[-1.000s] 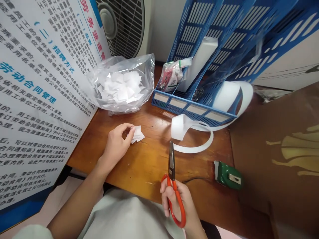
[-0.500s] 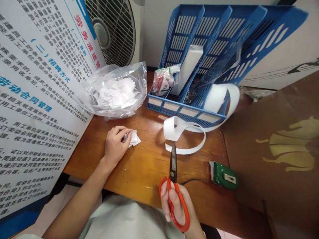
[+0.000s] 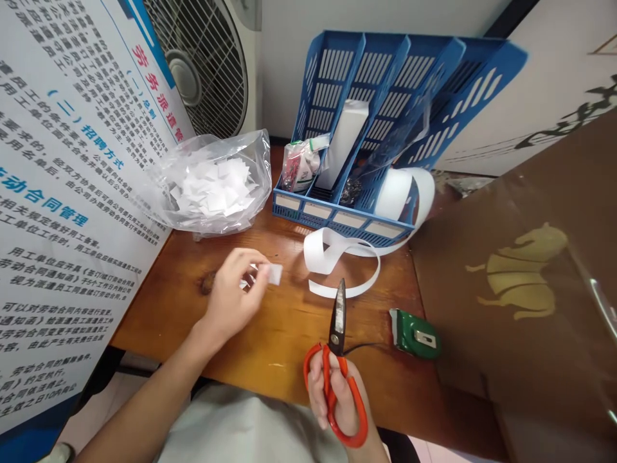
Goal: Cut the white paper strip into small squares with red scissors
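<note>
To the left, the clear plastic bag [image 3: 260, 161] of small white cut pieces sat as it had half a second earlier. My left hand [image 3: 238, 286] had shifted rightward over the brown wooden tabletop [image 3: 270, 341], thumb and fingers pinching a small flat white square [image 3: 276, 274], more white bits partly hidden behind them. That, I judged, put the square within easier reach of the long curling white strip [image 3: 315, 252]. My right hand [image 3: 340, 393] gripped the orange-handled, dark-bladed metal scissors [image 3: 335, 339], blades together, near the strip
</note>
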`<control>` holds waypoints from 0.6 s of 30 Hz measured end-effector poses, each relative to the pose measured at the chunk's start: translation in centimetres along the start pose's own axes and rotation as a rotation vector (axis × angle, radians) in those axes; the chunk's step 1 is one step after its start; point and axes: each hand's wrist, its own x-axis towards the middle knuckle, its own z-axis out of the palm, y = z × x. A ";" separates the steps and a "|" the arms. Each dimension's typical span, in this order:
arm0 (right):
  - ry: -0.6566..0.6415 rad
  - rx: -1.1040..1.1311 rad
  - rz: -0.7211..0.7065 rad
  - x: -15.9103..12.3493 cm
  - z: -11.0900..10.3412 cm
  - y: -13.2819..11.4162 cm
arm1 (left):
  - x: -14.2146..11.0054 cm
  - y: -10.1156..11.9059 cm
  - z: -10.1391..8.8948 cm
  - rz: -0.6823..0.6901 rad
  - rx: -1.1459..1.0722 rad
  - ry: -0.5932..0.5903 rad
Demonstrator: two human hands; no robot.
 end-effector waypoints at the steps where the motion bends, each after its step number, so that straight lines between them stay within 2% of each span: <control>1: 0.006 0.000 -0.011 0.0 0.0 0.0 | -0.2 0.3 0.8 -0.022 -0.071 -0.106; 3: 0.023 0.000 -0.023 -0.3 0.3 -0.2 | -0.5 0.5 2.6 -0.088 -0.192 -0.321; 5: 0.064 -0.004 -0.025 -0.8 0.7 -0.5 | -0.5 0.3 4.3 -0.153 -0.281 -0.484; 8: 0.199 -0.048 -0.045 -1.6 1.8 -1.4 | -0.1 -0.1 6.3 -0.175 -0.372 -0.571; 11: 0.384 -0.161 -0.040 -2.1 2.6 -3.1 | -0.1 0.4 6.6 -0.147 -0.391 -0.532; 14: 0.585 -0.506 0.069 -2.8 2.0 -5.6 | -0.5 1.8 5.0 -0.076 -0.312 -0.377; 16: 0.616 -0.849 0.129 -3.5 0.8 -7.2 | -0.8 2.9 3.1 -0.039 -0.281 -0.229; 18: 0.534 -1.128 0.185 -4.0 -0.4 -8.4 | -0.9 4.1 1.0 -0.019 -0.261 -0.084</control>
